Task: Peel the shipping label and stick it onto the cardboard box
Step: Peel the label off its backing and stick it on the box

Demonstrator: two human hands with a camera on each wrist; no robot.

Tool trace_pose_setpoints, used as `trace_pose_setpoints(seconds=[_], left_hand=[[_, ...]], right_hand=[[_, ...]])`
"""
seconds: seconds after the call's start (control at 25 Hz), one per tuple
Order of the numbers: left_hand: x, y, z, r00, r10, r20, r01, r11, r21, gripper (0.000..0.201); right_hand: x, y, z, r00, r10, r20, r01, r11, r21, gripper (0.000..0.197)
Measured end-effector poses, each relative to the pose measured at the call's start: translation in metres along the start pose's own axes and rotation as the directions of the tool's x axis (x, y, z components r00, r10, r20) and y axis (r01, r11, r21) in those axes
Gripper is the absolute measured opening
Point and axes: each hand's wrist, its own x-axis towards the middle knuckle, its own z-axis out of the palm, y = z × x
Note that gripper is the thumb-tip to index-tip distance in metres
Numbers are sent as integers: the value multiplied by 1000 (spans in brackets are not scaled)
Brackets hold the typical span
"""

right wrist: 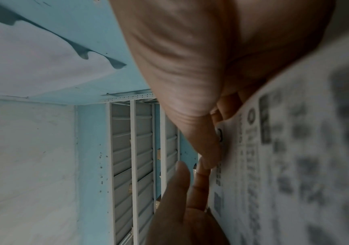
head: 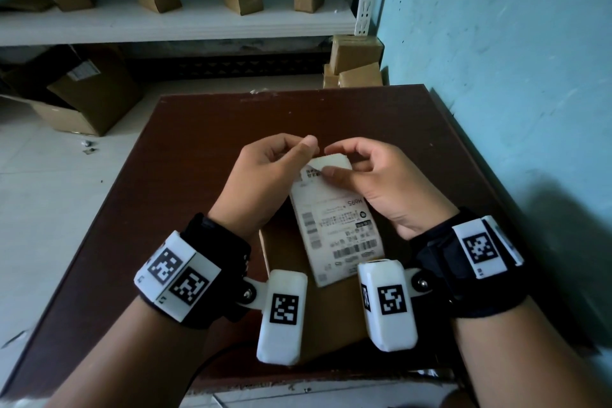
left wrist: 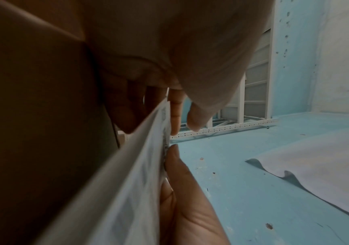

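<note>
Both hands hold a white shipping label (head: 337, 225) printed with barcodes, lifted above a brown cardboard box (head: 331, 315) that lies on the dark wooden table (head: 185, 175). My left hand (head: 281, 159) pinches the label's far left corner, where a small flap is lifted from the backing. The thumb of my right hand (head: 351, 169) presses the printed face near the far end, its fingers curled behind the sheet. The label (left wrist: 135, 174) shows edge-on in the left wrist view and the label (right wrist: 285, 165) close and blurred in the right wrist view. The wrist cameras hide most of the box.
A blue wall (head: 496, 60) runs along the table's right side. A white shelf (head: 165, 16) at the back carries several small cardboard boxes. More boxes (head: 357, 60) are stacked behind the table, and an open carton (head: 76, 99) lies on the floor at left.
</note>
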Motion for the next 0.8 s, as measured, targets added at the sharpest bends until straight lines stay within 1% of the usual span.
trace_pose_setpoints(seconds=[0.04,0.12,0.16,0.24,0.32,0.52,0.6,0.68,0.72,0.8], left_hand=[[1,1,-1,1000,-6,-6,6,1000,13,20],[3,1,-6,1000,-7,-1,7,999,51,7],[4,1,-8,1000,-14,14,14,998,67,4],[5,1,-12,998,-44,43,40,995,90,9],[5,1,-13,997,-51,51,45,994,101,9],[7,-1,-13,1000,10,2,-10,994,110,11],[7,-2,-13,999,27,-21,-25,996,89,12],[6,-1,-12,999,30,-43,-26,996,86,6],[6,1,-11,999,13,-49,-9,996,92,5],[4,4,-10,998,-49,-29,52,993,103,15]], right_hand=[[-1,-1,0,1000,2,15,-3,1000,7,35],[-2,-2,0,999,-1,53,1,1000,-12,35],[-3,-3,0,997,1,73,1,1000,-19,35],[-4,-5,1,994,8,107,-6,1000,-21,34],[-5,-5,2,993,9,120,-6,1000,-25,36],[-4,-4,2,990,3,138,2,1000,-31,46],[-4,-4,3,990,7,140,-1,999,-38,48],[-3,-4,2,992,14,124,-9,999,-42,46],[-3,-3,1,994,16,106,-12,999,-44,44],[-2,-2,0,998,15,58,-13,999,-37,42]])
